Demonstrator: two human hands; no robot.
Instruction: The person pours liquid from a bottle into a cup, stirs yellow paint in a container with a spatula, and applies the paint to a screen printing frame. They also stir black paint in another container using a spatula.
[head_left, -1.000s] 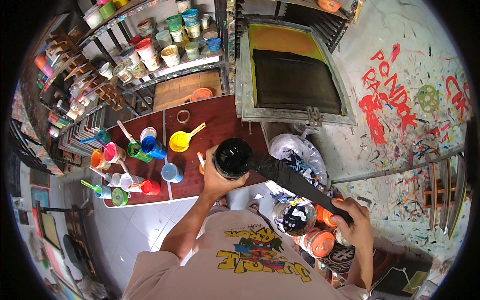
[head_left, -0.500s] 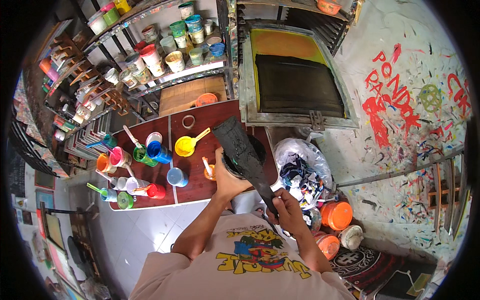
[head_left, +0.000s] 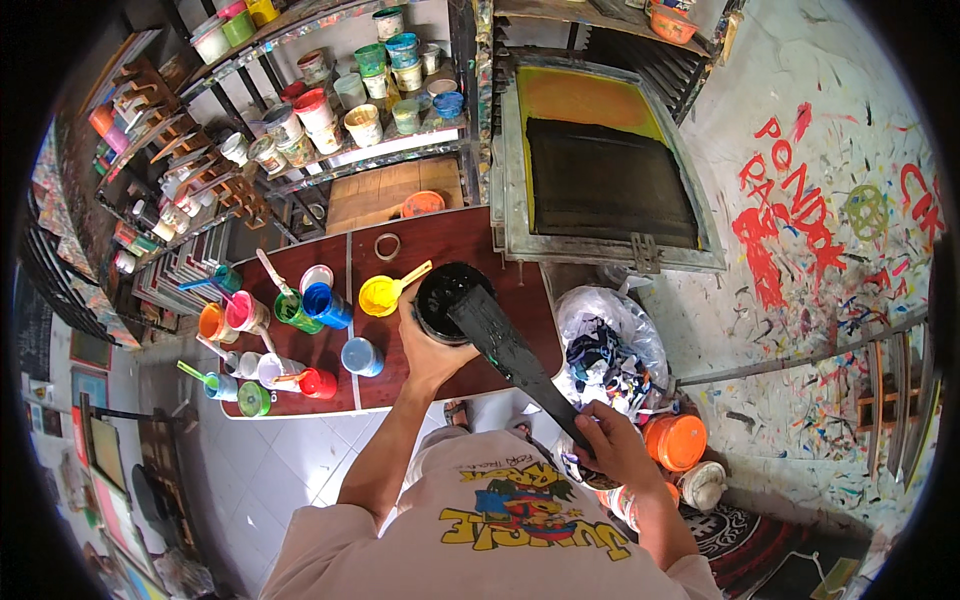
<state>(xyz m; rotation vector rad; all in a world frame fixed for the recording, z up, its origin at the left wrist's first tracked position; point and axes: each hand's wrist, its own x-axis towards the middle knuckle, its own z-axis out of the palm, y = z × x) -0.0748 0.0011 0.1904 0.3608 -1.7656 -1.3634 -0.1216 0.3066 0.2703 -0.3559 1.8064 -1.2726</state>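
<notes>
My left hand [head_left: 432, 350] is wrapped round a black pot [head_left: 430, 297] of dark ink, tilted so that its mouth shows. In my right hand [head_left: 612, 440] is the handle of a flat black ink spatula [head_left: 515, 362]. Its broad blade, coated with dark ink, slants up to the left, and its tip lies over the pot's near rim. Whether blade and rim touch, I cannot tell. Just beyond my left hand stands a yellow ink cup [head_left: 376, 297] with a yellow stick in it. A pale blue jar [head_left: 361, 357] sits to the left of that hand.
Below the pot is a dark red table [head_left: 455, 222] with several ink cups at its left. A framed printing screen [head_left: 610, 180] stands beyond it. A plastic bag of cloths [head_left: 608, 350] and an orange bucket [head_left: 675, 442] are at the right. Paint pots crowd the shelf [head_left: 330, 155].
The spatula has moved down and to the right with my right hand, uncovering more of the pot's mouth. My left hand and the pot have shifted left, and the small orange cup is now hidden.
</notes>
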